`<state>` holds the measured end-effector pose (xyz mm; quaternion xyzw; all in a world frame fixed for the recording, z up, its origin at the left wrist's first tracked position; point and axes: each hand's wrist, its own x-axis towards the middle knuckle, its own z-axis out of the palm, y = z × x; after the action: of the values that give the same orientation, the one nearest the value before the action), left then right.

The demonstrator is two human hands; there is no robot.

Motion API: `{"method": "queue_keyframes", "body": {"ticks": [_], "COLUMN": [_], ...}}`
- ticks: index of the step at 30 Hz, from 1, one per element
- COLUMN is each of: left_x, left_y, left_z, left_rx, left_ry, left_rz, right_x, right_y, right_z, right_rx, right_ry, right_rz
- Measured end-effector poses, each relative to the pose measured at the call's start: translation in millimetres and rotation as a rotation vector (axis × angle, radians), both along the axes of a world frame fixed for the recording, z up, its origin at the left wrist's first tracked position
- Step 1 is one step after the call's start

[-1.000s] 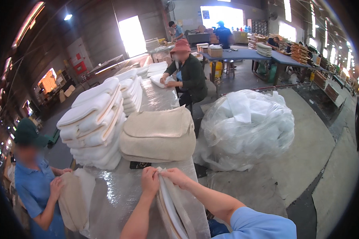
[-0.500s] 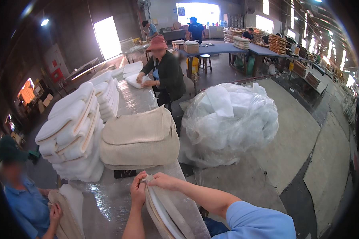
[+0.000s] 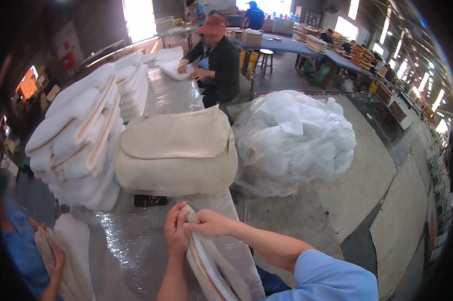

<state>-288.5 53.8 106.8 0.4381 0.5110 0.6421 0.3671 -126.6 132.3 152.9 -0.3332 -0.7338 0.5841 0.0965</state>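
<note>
My left hand (image 3: pixel 177 232) is closed around the far end of a beige fabric cushion cover (image 3: pixel 231 273). White padding (image 3: pixel 210 262) shows between the two fabric layers, which run down toward the lower edge of the picture. My right hand (image 3: pixel 210 223) grips the same end from the right, its thumb close to my left fingers. The fabric tip pokes up between the hands. Just beyond them a stack of folded beige covers (image 3: pixel 179 173) lies on the plastic-covered table (image 3: pixel 131 261), with a small black object (image 3: pixel 150 200) at its near edge.
Tall stacks of white padding (image 3: pixel 68 145) stand at the left. A big clear plastic bag of white padding (image 3: pixel 294 140) rests on the floor to the right. A co-worker's hand (image 3: pixel 57 261) holds similar fabric at lower left. Another person (image 3: pixel 216 65) handles padding at the table's far end.
The view has tipped downward. My right hand has shifted lower along the cover's end, and the fabric there now sits closer around the padding. Both hands keep their hold.
</note>
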Motion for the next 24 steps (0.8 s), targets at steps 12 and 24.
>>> {"method": "queue_keyframes", "body": {"ticks": [12,24], "left_x": [5.6,-13.5], "left_y": [-6.4,5.0], "left_z": [10.4,10.0], "left_rx": [0.097,0.014], "left_ry": [-0.217,0.044], "left_rz": [0.001,-0.141], "right_x": [2.0,2.6], "right_y": [-19.0,-4.8], "right_z": [-4.5,2.1], "right_rx": [-0.049,0.034], "right_ry": [0.172,0.133], "right_rz": [-0.118,-0.029]}}
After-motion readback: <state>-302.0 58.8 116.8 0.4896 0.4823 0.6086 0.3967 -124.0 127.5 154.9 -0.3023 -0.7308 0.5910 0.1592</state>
